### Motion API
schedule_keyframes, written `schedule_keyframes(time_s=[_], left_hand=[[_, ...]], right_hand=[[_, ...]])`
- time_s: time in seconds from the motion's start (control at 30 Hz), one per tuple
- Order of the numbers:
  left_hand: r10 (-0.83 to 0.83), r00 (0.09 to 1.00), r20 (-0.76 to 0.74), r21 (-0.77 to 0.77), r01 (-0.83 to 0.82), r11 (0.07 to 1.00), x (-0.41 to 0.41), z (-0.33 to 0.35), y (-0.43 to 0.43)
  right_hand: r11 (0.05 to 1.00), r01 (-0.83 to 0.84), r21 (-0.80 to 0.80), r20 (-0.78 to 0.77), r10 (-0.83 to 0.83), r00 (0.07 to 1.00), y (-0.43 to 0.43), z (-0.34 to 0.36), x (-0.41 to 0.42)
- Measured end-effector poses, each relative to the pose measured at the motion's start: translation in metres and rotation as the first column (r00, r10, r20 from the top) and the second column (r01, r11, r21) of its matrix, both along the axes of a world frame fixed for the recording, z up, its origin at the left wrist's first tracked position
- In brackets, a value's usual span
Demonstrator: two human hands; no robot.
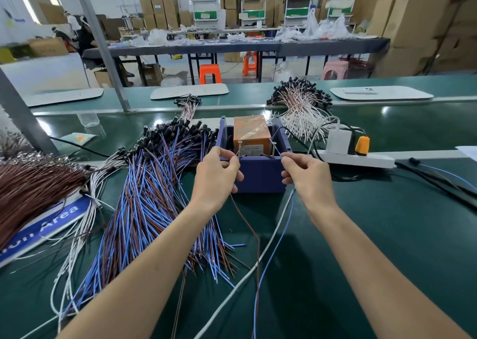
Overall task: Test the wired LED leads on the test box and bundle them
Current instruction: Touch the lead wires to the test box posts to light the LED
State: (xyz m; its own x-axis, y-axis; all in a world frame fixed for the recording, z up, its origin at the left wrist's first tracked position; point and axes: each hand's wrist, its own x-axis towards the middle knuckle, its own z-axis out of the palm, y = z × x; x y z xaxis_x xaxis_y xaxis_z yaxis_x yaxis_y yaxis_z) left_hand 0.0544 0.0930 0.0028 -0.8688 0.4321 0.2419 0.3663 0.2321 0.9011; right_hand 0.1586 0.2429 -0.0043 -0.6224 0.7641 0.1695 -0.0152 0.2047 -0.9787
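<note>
- Far left of the green surface (400, 235): a brown wire bundle (31, 184). Next to it is a big loose pile of blue/brown LED leads (154, 196), black heads fanned towards the box. Probably the stock waiting for test.
- Left hand (216, 176): thumb and forefinger pinch the end of a brown wire (247, 225), other fingers curled. It sits right at the left contact screw (240, 149).
- Test box (260, 178): blue bin with a taped orange unit (251, 132) inside, mid-surface between the two hands. Two upright screws at the front rim look like the contacts.
- Right hand (307, 176): same pinch on a blue wire (281, 235), tip just beside the right contact screw (274, 149).
- Step looks like testing one lead, one wire per contact. Can't tell if either tip actually touches metal.
- Both wires run down towards the person and off the bottom edge. LED head isn't in view, so lit or not is unknown.
- Next move needs both bare tips held on the screws at once, then a look at the LED.
- Right: power strip (356, 159) with a white adapter (338, 141) and an orange plug (362, 145).
</note>
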Motion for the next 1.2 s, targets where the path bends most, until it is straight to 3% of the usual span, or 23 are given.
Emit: schedule_keyframes(time_s=[1.2], left_hand=[[-0.041,0.999,-0.020,0.002,0.041,0.999,0.0042,0.0017,-0.0038]], right_hand=[[0.999,-0.038,0.031,0.004,0.038,0.999,-0.0064,-0.0008,-0.0014]])
